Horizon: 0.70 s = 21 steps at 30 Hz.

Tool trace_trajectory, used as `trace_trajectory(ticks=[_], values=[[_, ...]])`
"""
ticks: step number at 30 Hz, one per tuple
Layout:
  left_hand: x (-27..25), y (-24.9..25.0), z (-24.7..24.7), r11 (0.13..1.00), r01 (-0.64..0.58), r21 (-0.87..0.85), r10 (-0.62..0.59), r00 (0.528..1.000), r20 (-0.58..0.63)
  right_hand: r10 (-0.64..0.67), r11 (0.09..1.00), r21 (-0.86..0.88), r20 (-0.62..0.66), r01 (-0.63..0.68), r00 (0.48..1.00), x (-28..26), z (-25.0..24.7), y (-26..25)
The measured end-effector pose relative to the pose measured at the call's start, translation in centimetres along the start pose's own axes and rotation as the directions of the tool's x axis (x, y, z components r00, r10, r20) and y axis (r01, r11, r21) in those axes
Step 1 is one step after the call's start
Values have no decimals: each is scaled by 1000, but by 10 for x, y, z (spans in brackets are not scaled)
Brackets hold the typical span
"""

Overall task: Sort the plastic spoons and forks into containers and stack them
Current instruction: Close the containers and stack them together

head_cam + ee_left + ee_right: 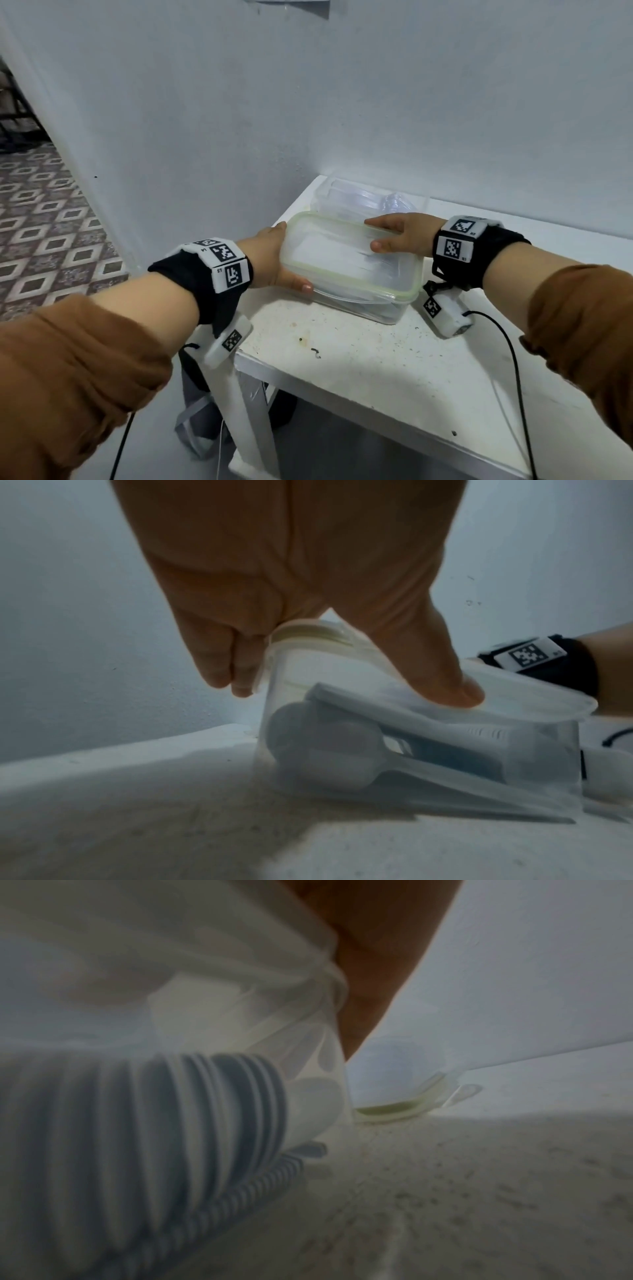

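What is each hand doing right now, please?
Left hand: holds the left end of the lidded box, thumb on the lid.
Right hand: rests on the lid's right end, fingers fairly straight.

A pale green seal is seen around the clear lid [349, 251]. The tabletop [376, 363] is white, flecked with dark specks. Brown sleeves [78, 373] and black wristbands [479, 260] with black-and-white square markers are worn. The floor [44, 219] is patterned in grey-and-cream diamonds.
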<state>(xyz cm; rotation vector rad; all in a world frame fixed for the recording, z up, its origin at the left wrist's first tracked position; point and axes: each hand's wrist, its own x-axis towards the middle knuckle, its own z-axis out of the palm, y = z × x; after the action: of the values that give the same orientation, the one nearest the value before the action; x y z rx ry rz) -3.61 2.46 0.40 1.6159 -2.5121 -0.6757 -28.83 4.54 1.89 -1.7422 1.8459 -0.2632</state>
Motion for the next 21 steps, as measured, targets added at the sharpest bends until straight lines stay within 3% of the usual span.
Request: trace_trajectory(ticks=[12,18,21], values=[[4,-3,0,999,7,-35,-7,1000,8,23,1000,-15,-6,-23,1000,-7,1,-4],[16,-15,-27,993,-38,109,15,980,198,42,986,-161,-10,-43,999,-13,-3,-11],[22,-12,-54,994,-9,109,-17,971,240,66,986,-149,-34,-70,997,-14,-18,-8]])
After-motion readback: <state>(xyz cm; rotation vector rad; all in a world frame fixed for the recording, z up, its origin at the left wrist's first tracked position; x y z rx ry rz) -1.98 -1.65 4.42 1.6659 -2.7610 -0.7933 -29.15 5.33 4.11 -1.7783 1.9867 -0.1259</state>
